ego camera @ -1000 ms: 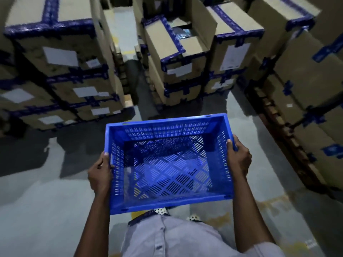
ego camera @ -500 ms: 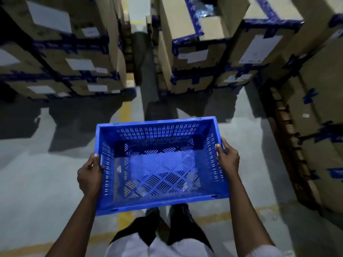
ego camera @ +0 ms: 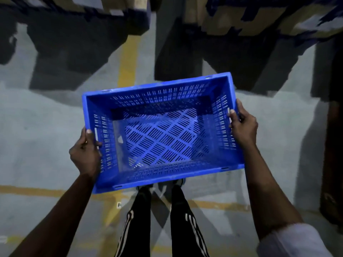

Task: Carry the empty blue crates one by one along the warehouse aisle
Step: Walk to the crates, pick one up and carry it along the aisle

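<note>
I hold the blue crate [ego camera: 163, 130] out in front of my body, above the grey concrete floor [ego camera: 37, 141], with its open top facing up toward me. The crate is empty: the slotted base and perforated walls are fully visible. My left hand [ego camera: 85, 151] is clamped on the left short wall, thumb hooked over the rim beside the handle slot, remaining fingers wrapped around the outside and hidden from view. My right hand [ego camera: 243, 125] is clamped on the right short wall, thumb over the rim, fingers curled against the outer face. Both hands are closed firmly on the crate; neither touches anything else. The crate sits slightly rotated, its right end farther from me than its left. Directly below its near edge are my legs in black trousers [ego camera: 178, 216] with white side stripes. Yellow floor lines [ego camera: 128, 58] run beneath the crate. Blurred cardboard cartons [ego camera: 241, 17] stand ahead.
</note>
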